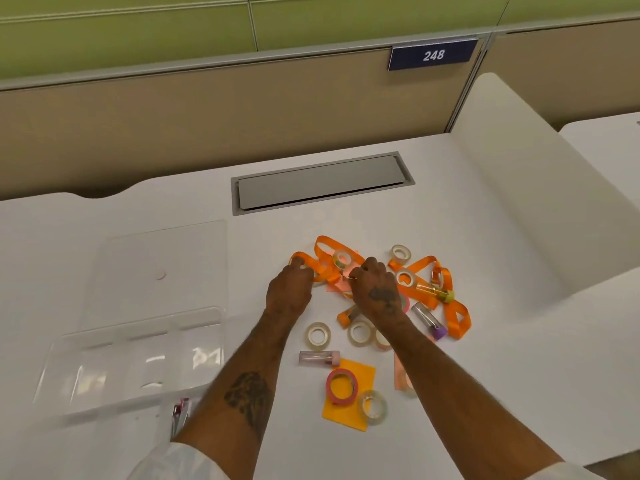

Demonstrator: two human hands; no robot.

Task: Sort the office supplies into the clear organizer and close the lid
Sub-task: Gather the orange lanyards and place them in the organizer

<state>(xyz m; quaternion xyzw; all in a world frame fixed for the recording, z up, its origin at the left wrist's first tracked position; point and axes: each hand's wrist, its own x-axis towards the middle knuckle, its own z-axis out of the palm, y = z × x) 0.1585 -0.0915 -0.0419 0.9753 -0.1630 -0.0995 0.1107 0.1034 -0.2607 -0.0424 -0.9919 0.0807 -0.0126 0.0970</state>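
A clear organizer (131, 362) lies open at the left of the white desk, its lid (162, 268) flat behind it and its compartments looking empty. A heap of supplies lies to the right: tangled orange lanyards (457, 315), several clear tape rolls (318, 336), a pink tape roll (342, 385) on an orange sticky pad (360, 375), and small clear tubes (319, 357). My left hand (289, 292) pinches an orange lanyard strap at the heap's left end. My right hand (375, 289) grips the lanyard's small metal clip beside it.
A grey cable hatch (322, 183) is set into the desk behind the heap. A beige partition with a sign reading 248 (433, 55) stands at the back. A small pink and metal item (180, 412) lies in front of the organizer.
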